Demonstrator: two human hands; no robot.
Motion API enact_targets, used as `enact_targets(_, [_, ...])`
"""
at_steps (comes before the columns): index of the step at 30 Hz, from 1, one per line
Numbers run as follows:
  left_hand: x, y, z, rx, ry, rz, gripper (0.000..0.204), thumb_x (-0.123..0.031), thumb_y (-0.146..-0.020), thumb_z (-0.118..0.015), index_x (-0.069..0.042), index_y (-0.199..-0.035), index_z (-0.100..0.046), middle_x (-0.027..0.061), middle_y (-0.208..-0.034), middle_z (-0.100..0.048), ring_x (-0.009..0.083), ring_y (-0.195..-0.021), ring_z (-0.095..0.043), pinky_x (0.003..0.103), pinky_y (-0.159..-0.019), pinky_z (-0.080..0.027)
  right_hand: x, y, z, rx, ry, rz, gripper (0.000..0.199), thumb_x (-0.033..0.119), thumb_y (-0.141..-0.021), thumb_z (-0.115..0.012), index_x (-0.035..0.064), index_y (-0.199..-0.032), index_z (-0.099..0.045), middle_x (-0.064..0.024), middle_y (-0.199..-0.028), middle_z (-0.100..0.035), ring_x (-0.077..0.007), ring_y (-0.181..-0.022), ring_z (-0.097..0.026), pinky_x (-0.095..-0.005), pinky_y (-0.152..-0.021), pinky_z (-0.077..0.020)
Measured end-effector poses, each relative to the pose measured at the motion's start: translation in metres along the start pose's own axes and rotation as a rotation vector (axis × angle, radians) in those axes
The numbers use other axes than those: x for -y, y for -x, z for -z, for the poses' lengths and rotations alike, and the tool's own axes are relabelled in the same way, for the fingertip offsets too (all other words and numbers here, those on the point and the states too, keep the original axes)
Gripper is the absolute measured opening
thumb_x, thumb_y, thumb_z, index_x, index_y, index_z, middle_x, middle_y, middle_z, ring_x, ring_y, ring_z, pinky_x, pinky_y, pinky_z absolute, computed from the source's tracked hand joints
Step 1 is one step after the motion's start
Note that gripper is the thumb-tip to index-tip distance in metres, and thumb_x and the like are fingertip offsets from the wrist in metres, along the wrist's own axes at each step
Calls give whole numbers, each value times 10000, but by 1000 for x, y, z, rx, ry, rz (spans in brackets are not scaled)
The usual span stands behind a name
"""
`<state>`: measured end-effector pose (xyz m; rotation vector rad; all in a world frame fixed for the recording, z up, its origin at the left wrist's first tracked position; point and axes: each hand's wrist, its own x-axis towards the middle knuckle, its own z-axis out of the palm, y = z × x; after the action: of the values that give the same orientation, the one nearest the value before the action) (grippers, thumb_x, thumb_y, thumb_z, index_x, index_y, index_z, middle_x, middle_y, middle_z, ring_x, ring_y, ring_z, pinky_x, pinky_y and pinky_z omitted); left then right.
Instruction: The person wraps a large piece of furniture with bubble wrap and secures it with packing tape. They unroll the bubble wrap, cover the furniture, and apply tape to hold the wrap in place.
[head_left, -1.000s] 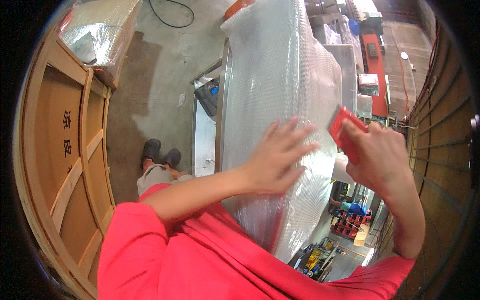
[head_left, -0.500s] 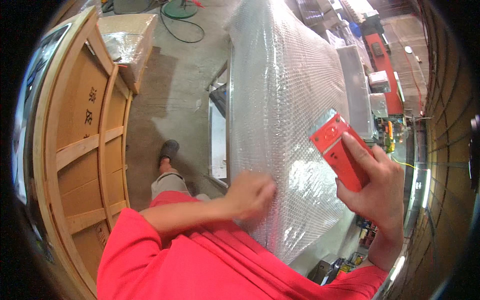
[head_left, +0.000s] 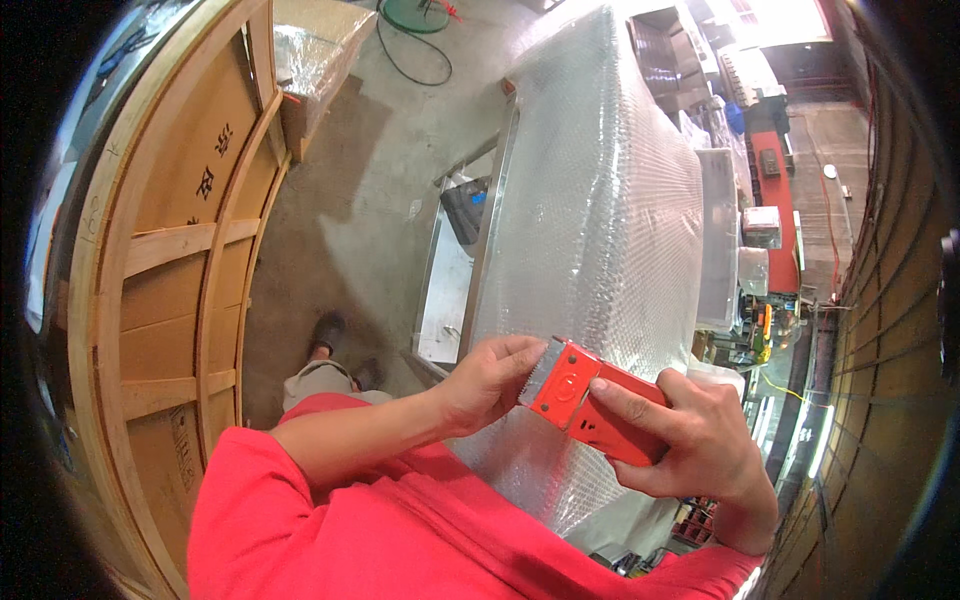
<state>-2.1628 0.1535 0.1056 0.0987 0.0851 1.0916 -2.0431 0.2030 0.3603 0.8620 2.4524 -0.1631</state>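
My right hand [head_left: 705,435] is wrapped round a red tape dispenser [head_left: 625,415], forefinger stretched along its face. The dispenser's serrated metal blade [head_left: 540,375] points left, toward my left hand [head_left: 490,388]. The left thumb and fingers are pinched together right at the blade's corner; what lies between them, if anything, is too small to make out. Beneath both hands is a large boxy item covered in clear bubble wrap [head_left: 560,220]. A metal frame with a white panel [head_left: 445,310] shows along its left side.
A wood-framed cardboard crate [head_left: 160,290] stands on the left, with a film-wrapped box [head_left: 315,50] behind it. A black cable [head_left: 425,80] lies on the concrete floor [head_left: 370,220]. Shelving with red and clear containers [head_left: 765,230] runs along the right.
The tape dispenser in my right hand has moved left and down. My left hand, blurred over the wrap before, has come to the dispenser's blade. The view has shifted slightly.
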Motion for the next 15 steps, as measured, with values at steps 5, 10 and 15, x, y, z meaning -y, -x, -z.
enact_targets(5, [-3, -2, 19, -64, 78, -40, 301, -321, -1034, -582, -55, -1155, -652, -8, -955, -683, 82, -825, -616, 275, -744, -500, 1, -30, -1, 110, 43, 5, 846, 365, -639, -813, 320, -1438, -539, -75, -819, -541, -229, -602, -604, -378, -565, -538])
enact_targets(10, [4, -14, 41, -337, -136, -28, 200, -253, -1026, -607, -62, -1041, -664, -10, -853, -642, 83, -753, -585, 253, -689, -479, 3, -60, 8, 262, 43, -41, 827, 361, -683, -799, 280, -1454, -512, -103, -836, -551, -274, -664, -641, -406, -578, -538])
enact_targets(15, [37, -40, 67, -623, -103, -193, 204, -280, -1052, -556, -78, -1043, -575, -27, -762, -532, 93, -645, -486, 240, -619, -424, 14, -90, 53, 579, 242, -212, 767, 359, -620, -801, 261, -1357, -611, -114, -807, -588, -308, -681, -636, -427, -617, -502])
